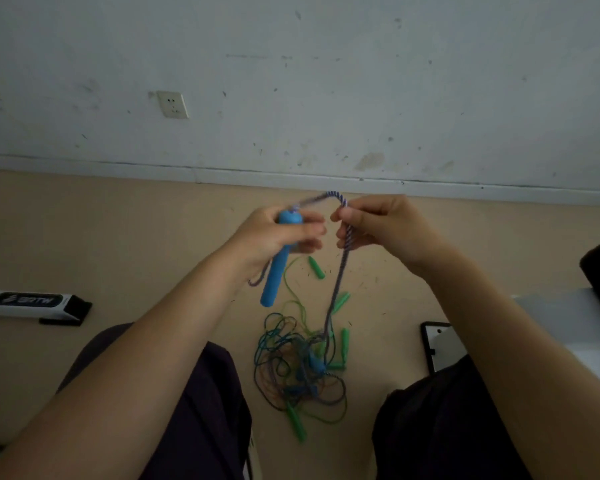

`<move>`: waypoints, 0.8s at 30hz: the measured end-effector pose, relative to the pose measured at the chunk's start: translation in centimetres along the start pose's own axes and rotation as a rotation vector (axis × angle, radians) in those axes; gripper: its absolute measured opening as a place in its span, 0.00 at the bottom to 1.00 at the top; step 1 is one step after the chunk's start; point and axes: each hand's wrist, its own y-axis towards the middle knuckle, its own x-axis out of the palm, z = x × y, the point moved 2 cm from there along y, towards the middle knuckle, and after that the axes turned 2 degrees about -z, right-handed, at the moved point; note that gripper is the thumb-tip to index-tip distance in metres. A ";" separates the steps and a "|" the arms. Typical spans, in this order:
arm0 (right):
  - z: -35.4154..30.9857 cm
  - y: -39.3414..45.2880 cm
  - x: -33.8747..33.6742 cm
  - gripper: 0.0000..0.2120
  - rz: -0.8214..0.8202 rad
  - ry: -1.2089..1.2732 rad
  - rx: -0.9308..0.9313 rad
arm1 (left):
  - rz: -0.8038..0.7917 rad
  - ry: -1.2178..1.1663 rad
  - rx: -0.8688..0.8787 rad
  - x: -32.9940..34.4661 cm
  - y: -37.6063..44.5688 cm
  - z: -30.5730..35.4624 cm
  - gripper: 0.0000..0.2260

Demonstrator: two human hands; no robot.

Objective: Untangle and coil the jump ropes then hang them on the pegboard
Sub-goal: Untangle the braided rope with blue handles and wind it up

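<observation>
Above the floor, early in the untangling: one rope partly lifted, nothing coiled or hung.

We see the left hand (278,237) wrapped round a blue handle (277,268), and the right hand (381,230) pinching the striped rope (342,268) just past its bend; that rope runs down into the tangle (302,368) on the floor (118,237), where green handles (297,426) lie mixed with thin cords. We judge nearly all remains: freeing, coiling, hanging. The white panel (440,344) at right may be the pegboard; we cannot tell.
</observation>
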 end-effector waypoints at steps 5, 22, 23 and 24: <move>-0.8 -0.1 0.1 0.05 0.084 0.152 -0.047 | -0.128 0.338 0.018 2.1 -0.1 -1.3 0.07; 1.8 -0.2 0.2 0.08 -0.181 -0.213 0.148 | 0.090 -0.131 0.104 1.9 0.6 -0.4 0.03; 2.0 -0.2 0.5 0.08 -0.203 -0.241 0.154 | 0.100 -0.192 0.111 1.6 0.6 -0.2 0.03; 2.3 -0.1 0.8 0.07 -0.223 -0.273 0.162 | 0.113 -0.246 0.118 1.3 0.7 0.1 0.03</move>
